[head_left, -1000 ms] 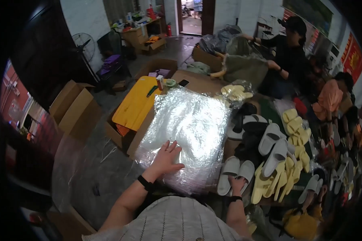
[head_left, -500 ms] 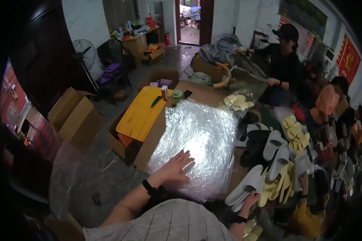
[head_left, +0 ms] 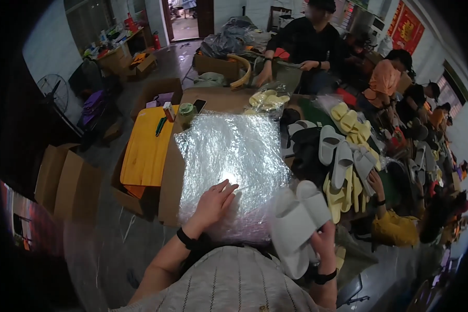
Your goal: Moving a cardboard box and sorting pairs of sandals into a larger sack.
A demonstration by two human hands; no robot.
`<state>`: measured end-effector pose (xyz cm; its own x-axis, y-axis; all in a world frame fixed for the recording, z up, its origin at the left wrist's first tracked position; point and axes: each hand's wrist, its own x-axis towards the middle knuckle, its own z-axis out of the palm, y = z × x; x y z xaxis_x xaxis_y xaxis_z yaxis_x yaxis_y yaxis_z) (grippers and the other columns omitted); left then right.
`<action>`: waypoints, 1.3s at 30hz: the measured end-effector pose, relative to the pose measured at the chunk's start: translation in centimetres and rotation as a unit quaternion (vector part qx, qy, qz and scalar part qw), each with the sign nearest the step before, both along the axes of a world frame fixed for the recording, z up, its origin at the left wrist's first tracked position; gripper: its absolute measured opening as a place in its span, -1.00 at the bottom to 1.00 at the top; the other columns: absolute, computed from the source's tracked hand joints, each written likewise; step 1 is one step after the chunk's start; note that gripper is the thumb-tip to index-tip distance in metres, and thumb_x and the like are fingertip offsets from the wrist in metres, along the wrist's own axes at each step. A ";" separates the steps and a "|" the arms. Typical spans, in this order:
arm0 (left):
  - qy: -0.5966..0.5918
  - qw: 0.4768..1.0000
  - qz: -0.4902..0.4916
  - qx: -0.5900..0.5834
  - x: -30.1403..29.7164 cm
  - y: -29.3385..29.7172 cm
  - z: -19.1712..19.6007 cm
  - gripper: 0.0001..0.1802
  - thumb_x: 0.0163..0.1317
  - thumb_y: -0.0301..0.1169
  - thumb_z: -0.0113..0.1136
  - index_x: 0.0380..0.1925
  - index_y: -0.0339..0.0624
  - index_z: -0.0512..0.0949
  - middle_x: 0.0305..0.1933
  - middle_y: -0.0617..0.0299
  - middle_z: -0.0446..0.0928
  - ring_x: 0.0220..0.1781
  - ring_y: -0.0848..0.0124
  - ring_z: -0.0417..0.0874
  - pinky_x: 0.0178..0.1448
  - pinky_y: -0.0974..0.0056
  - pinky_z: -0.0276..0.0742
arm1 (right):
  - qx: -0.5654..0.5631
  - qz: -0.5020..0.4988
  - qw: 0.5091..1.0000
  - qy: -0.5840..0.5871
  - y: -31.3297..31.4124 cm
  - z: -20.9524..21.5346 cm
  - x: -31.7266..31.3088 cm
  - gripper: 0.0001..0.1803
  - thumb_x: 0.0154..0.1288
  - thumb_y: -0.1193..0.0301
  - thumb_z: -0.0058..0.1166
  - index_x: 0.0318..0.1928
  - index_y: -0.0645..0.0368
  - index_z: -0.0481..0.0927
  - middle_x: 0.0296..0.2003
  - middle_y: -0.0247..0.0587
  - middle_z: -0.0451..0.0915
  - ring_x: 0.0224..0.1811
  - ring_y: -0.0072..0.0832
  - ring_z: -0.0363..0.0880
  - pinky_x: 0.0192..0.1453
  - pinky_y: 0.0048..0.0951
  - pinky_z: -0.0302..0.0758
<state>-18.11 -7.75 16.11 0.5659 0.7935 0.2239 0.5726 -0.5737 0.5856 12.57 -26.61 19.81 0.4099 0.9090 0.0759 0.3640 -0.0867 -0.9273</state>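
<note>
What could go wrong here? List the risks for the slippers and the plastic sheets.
The right hand grips a pair of white slippers by one end only; one might slip loose. The left hand presses the glossy stack of clear plastic bags, whose top sheets could slide or crease.

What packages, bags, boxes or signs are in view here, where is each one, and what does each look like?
Stack of clear plastic bags: on the table under the left hand, shiny, crinkled.
Bag of yellow slippers: far table edge, clear.
Cardboard boxes: floor at left, brown, flaps open.
Red wall sign: upper right, rectangular, gold markings.
White slippers: a pair held in the right hand.
</note>
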 end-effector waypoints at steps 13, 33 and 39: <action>-0.004 0.993 -0.088 0.080 0.4 -1.4 0.4 -0.57 0.39 -0.27 0.04 0.25 0.06 0.50 0.37 -0.02 0.41 0.39 -0.07 0.38 0.40 -0.09 0.31 | -0.124 0.153 0.946 -0.258 5.6 1.6 -7.2 -0.64 0.19 0.22 0.22 -0.48 0.31 0.52 -0.49 0.09 0.57 -0.36 0.05 0.58 -0.26 -0.01 0.49; -0.084 0.971 -0.222 -0.039 -0.3 -2.6 4.4 -0.54 0.44 -0.37 -0.07 0.32 -0.08 0.43 0.50 0.03 0.27 0.56 -0.02 0.16 0.59 -0.08 -0.01 | -0.015 0.090 0.968 -0.233 17.4 -5.4 -12.2 -0.67 0.32 0.22 0.09 -0.25 0.30 0.49 -0.35 0.22 0.56 -0.19 0.16 0.55 -0.10 0.04 0.47; -0.121 0.935 -0.295 -0.153 -2.0 -2.9 4.7 -0.55 0.45 -0.37 -0.12 0.30 -0.07 0.48 0.52 0.11 0.27 0.56 -0.01 0.18 0.58 0.00 0.03 | -0.040 0.049 0.981 -0.183 20.1 -5.1 -11.3 -0.57 0.30 0.18 0.20 -0.17 0.35 0.46 -0.17 0.25 0.56 -0.07 0.13 0.55 0.00 -0.01 0.50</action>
<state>-20.13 -10.64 20.85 0.8878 0.4065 0.2159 0.0382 -0.5326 0.8455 1.29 -6.51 14.70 0.2788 0.9517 0.1287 0.6817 -0.1017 -0.7246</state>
